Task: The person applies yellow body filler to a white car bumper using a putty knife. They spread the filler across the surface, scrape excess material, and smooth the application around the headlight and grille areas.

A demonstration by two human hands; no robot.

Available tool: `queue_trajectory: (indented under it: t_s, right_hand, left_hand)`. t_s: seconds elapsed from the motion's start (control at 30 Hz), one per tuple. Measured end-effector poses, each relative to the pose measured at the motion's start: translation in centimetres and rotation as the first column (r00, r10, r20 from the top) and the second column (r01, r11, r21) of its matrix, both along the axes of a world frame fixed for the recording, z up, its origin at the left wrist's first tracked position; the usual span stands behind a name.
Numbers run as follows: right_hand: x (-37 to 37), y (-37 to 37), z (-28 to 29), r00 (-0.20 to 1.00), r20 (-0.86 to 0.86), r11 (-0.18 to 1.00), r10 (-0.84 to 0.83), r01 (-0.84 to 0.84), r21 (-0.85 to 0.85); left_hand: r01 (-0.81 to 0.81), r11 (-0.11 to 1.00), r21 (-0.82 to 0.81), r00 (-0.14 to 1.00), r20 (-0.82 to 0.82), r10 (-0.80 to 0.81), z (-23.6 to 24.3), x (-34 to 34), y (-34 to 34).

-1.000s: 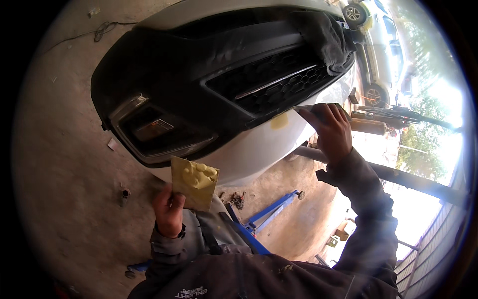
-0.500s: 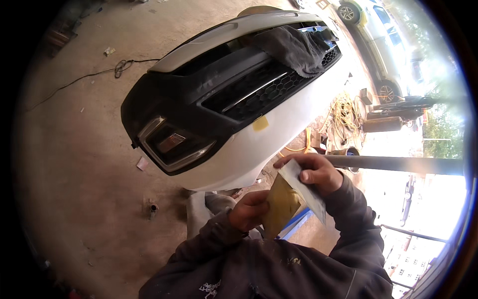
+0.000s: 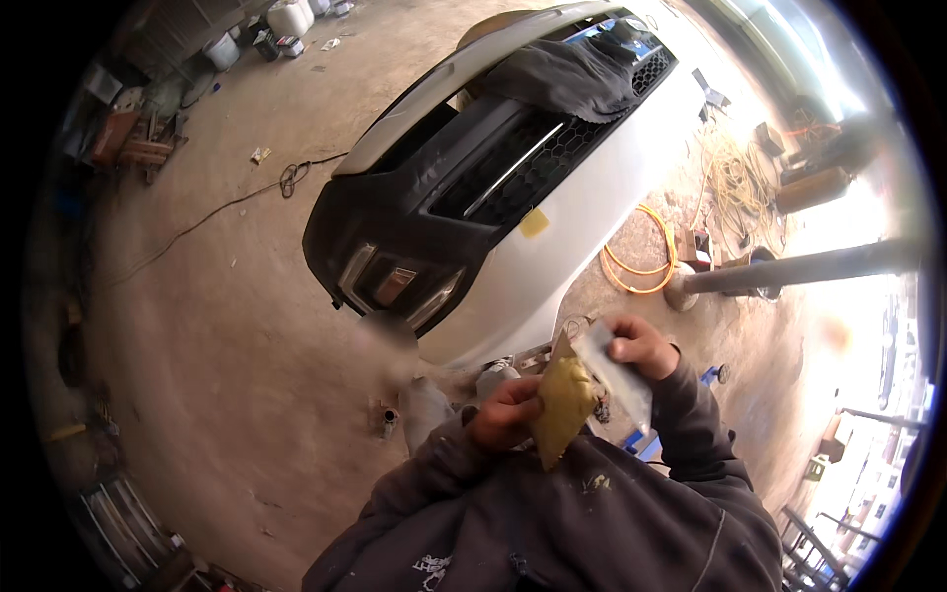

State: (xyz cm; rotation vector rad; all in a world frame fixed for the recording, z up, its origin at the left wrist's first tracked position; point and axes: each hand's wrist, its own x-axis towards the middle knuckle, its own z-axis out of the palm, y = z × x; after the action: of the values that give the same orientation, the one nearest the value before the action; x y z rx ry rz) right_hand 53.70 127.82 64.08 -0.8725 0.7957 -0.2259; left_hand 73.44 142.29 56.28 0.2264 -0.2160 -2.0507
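My left hand point(image 3: 506, 412) pinches a flat tan-backed sheet point(image 3: 560, 419); its face is coated yellow and looks lumpy near the top, and its lower edge is jagged. Close beside it, my right hand point(image 3: 639, 347) grips a thin, pale translucent sheet point(image 3: 619, 380) that slants down from the fingers. Whether the two sheets touch is hard to tell. Ahead of both hands stands a car bumper point(image 3: 592, 252), white on its lower side and black around the grille and lamp. A yellow patch point(image 3: 534, 223) shows on its white part, and a dark grey cloth point(image 3: 567, 79) drapes over the grille.
At right are a metal pole point(image 3: 809, 266), a coiled orange hose point(image 3: 638, 286), tangled pale rope point(image 3: 735, 183) and a cylinder point(image 3: 814, 189). A black cable point(image 3: 212, 209) crosses the floor on the left. White buckets point(image 3: 289, 18) stand at far left, near piled clutter point(image 3: 128, 138).
The view has shifted, so the bumper appears further right and more floor shows at left. The pale sheet has swung away from the yellow-coated one, leaving more of its yellow face showing.
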Motion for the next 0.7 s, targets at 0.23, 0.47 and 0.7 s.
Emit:
queue_trajectory:
  t_s: [0.23,0.47,0.7]
  right_hand:
    - [-0.5,10.8,-5.0,0.953,0.152,0.961,-0.264,0.246,0.124]
    - [7.1,27.0,-7.1,0.304,0.484,0.549,-0.821,0.655,0.519]
    - [14.0,39.1,-6.4,0.015,0.379,0.248,-0.925,0.780,0.575]
  left_hand:
    - [-0.230,0.973,0.023,0.967,-0.105,0.231,-3.0,14.5,4.0]
    - [-0.362,0.929,-0.077,0.916,0.154,0.370,-5.7,35.8,9.9]
    - [-0.432,0.902,-0.021,0.786,0.482,0.387,-4.6,45.6,12.7]
